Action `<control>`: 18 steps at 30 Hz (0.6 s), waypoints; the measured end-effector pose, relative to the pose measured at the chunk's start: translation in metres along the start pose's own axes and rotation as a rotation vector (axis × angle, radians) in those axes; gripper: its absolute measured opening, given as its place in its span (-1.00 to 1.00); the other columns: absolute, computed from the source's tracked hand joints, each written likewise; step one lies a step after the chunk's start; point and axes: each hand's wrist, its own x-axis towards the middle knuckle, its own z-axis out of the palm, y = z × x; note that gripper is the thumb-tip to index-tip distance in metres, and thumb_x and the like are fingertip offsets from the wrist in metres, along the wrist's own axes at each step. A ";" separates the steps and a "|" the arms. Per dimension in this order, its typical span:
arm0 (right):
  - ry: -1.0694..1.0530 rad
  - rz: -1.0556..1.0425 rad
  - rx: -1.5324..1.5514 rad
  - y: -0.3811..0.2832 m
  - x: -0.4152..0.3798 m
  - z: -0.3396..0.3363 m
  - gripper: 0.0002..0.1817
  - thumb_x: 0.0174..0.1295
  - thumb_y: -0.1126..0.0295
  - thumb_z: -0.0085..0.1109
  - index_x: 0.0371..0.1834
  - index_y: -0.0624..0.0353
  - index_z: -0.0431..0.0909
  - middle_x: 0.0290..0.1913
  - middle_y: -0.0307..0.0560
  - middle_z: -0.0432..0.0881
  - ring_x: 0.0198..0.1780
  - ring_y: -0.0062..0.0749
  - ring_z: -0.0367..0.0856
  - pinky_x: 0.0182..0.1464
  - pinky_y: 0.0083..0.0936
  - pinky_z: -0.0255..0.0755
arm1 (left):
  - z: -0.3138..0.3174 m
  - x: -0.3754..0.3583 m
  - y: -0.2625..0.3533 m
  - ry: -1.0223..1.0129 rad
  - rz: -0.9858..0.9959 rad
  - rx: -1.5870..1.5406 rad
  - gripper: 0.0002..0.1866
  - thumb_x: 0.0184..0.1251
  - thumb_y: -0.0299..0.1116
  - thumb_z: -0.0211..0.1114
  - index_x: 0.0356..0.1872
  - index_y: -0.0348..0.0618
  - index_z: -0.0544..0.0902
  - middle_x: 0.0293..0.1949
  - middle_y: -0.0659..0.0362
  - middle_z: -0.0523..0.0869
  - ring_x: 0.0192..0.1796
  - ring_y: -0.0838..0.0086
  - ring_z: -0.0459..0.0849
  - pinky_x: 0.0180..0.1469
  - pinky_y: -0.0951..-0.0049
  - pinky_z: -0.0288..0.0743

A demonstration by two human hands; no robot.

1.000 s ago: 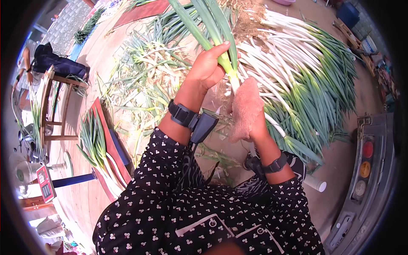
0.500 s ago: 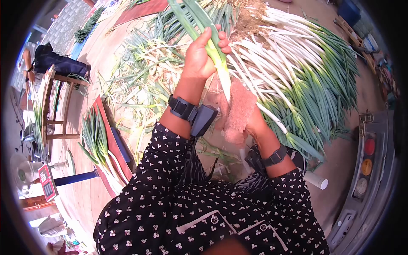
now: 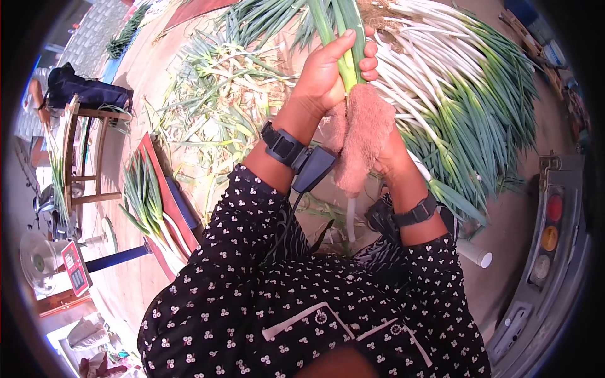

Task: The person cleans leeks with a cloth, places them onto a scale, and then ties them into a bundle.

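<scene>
My left hand (image 3: 331,72) is closed around a large green onion (image 3: 349,70), gripping it where the green leaves begin. The leaves reach up past my fingers to the top of the view. Below that grip, a fuzzy pink cloth (image 3: 365,135) wraps the stalk, its upper edge right at my left fingers. My right hand (image 3: 392,151) is closed on this cloth from the right side; its fingers are mostly hidden behind the fabric. The pale lower end of the stalk shows beneath the cloth.
A big pile of green onions (image 3: 466,107) lies on the right. Peeled leaves and trimmings (image 3: 220,101) are strewn at left. A small bunch of green onions (image 3: 151,208) rests on a red board beside a scale (image 3: 75,269). A wooden stool (image 3: 94,157) and a person's arm are farther left.
Both hands have moved up and slightly right. The cloth has come up close to my left hand, covering the white stretch of stalk that showed between them before.
</scene>
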 end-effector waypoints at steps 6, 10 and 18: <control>-0.100 -0.020 -0.406 0.018 0.007 -0.021 -0.75 0.24 0.49 0.10 -0.01 0.21 0.44 -0.14 -0.24 0.54 -0.16 -0.62 0.46 -0.15 -0.56 0.44 | -0.031 0.004 0.021 0.110 0.142 -0.147 -0.72 0.37 -0.21 0.07 -0.10 -0.22 0.46 -0.42 0.16 0.47 -0.48 0.48 0.39 -0.42 0.49 0.36; -0.207 -0.136 -0.769 0.034 -0.011 -0.030 -0.70 0.20 0.45 0.15 0.01 0.20 0.46 -0.07 -0.19 0.56 -0.11 -0.60 0.47 -0.04 -0.52 0.41 | -0.062 -0.003 0.057 0.053 0.269 -0.294 -0.74 0.37 -0.26 0.05 -0.17 -0.30 0.44 -0.41 0.19 0.40 -0.46 0.50 0.33 -0.40 0.51 0.29; -0.130 -0.244 -0.721 0.043 -0.031 -0.035 -0.49 0.15 0.49 0.11 0.21 0.30 0.29 -0.14 -0.08 0.60 -0.19 -0.45 0.54 -0.07 -0.47 0.43 | -0.025 -0.015 0.066 0.484 0.376 -0.067 -0.79 0.35 -0.28 0.09 -0.26 -0.25 0.42 -0.45 0.17 0.44 -0.48 0.49 0.39 -0.45 0.50 0.33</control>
